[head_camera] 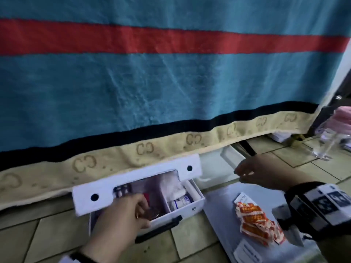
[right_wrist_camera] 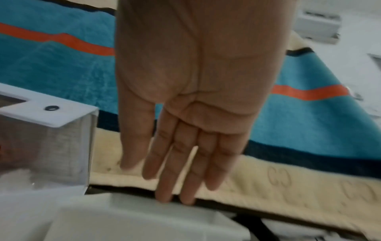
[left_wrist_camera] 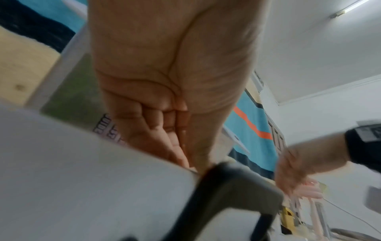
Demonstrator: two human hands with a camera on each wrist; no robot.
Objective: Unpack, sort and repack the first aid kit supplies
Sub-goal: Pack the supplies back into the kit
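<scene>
Here your left hand point(head_camera: 121, 217) reached into the open first aid kit point(head_camera: 182, 207), fingers curled round something small I couldn't identify, likely lifting it out. Your right hand point(head_camera: 266, 174), fingers straight and empty, hovered beside the white tray point(head_camera: 214, 168), likely to receive it.

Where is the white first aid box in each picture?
Head: the white first aid box sits low in the middle, lid up, with the left hand reaching in.
Left wrist: its white wall fills the lower left, with the black handle beside it.
Right wrist: only its lid corner shows at the left edge.
Shared landmark: the teal blanket behind.
</scene>
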